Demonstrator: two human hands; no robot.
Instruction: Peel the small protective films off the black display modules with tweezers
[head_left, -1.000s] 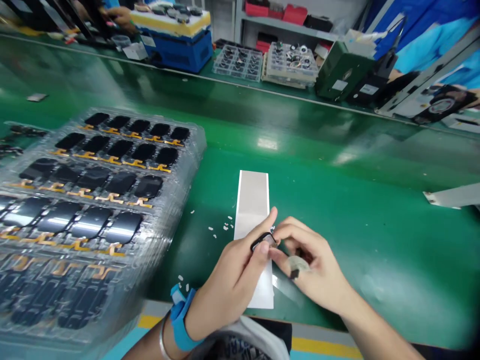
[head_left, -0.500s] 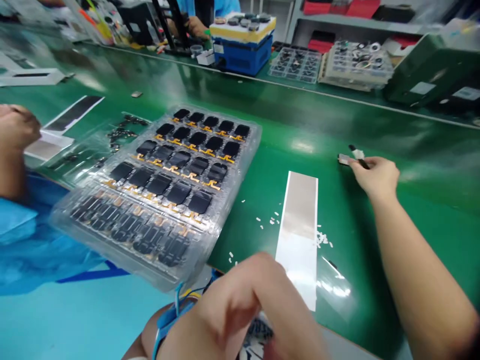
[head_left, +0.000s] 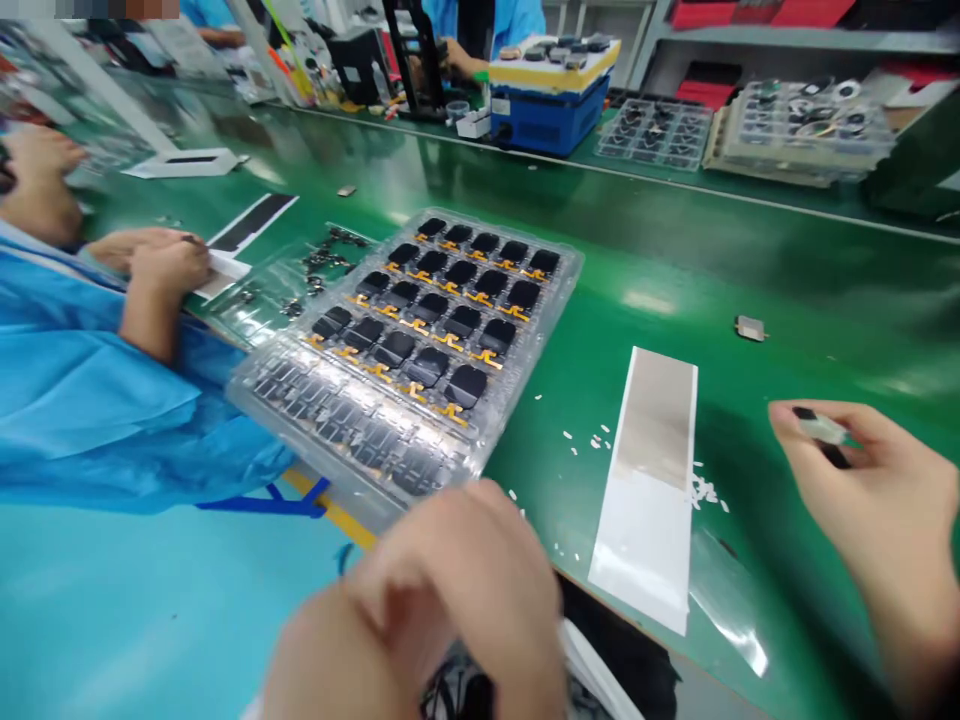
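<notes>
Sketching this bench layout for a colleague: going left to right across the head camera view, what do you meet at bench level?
Co-worker in a blue smock → clear plastic tray of black display panels with orange flex tails → white and silver strip → small grey piece → right hand holding a small black-tipped piece
</notes>
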